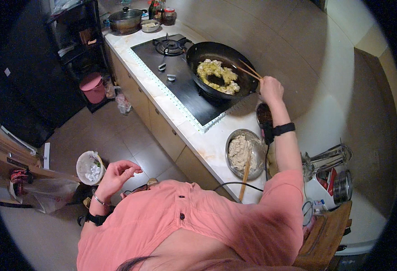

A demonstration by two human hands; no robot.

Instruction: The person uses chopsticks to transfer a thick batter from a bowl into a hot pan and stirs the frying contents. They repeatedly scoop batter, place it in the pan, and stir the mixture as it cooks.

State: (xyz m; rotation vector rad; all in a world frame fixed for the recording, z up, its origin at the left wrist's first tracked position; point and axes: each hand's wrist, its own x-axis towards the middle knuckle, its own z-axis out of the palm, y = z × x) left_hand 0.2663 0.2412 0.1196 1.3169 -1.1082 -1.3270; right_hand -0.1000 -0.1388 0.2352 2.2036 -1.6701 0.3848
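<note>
My right hand (272, 90) grips a pair of wooden chopsticks (250, 69) at the right rim of a black wok (198, 54). The chopstick tips reach over the inside of the wok. Pale, lumpy food (218, 75) forms a rough ring in yellowish oil there, with a dark bare patch at its middle. The wok sits on the right side of a black gas hob (185, 91). My left hand (120, 172) hangs over the floor, fingers loosely curled and apart, holding nothing. A metal bowl (256, 169) of pale batter stands on the counter, another pair of chopsticks (245, 178) resting in it.
A lidded pot (125, 22), a small bowl (150, 25) and jars (169, 17) stand at the counter's far end. A black cable (239, 183) crosses the near counter edge. Below my left side is a waste bin (90, 168); a pink bin (92, 88) stands farther off.
</note>
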